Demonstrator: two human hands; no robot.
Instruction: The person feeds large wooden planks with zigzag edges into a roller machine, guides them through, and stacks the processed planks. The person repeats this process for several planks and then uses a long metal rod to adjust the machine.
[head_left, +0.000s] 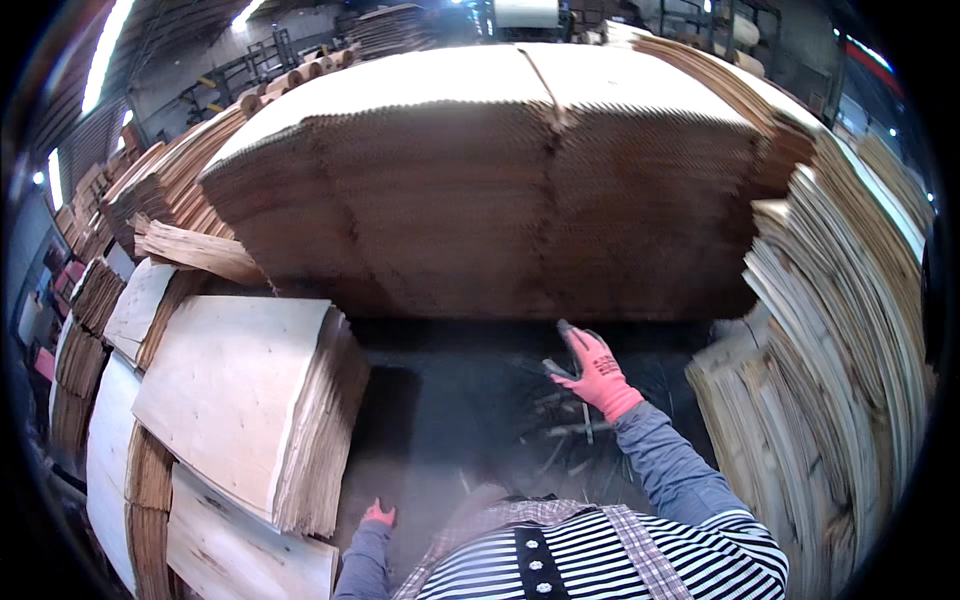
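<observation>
Dark floor (440,450), scraps (575,430) 5 o'clk; big sheet stack (440,210) blocks 12, R stack (850,300) 3, L stack (230,390) 8. R hand (598,375) at 4, spread, dark glove print (606,363); L hand (378,514) at 7, grip can't tell.

A pink right glove (606,382) shows dark-coated fingers (574,342); farther back from the fingers, grey-blue sleeves (668,455), a black-and-white striped top (470,570), plaid straps (645,548).

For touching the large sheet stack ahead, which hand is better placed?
Probably the right hand: it is stretched forward, appearing nearer the large sheet stack. The left hand is low, near the body.
</observation>
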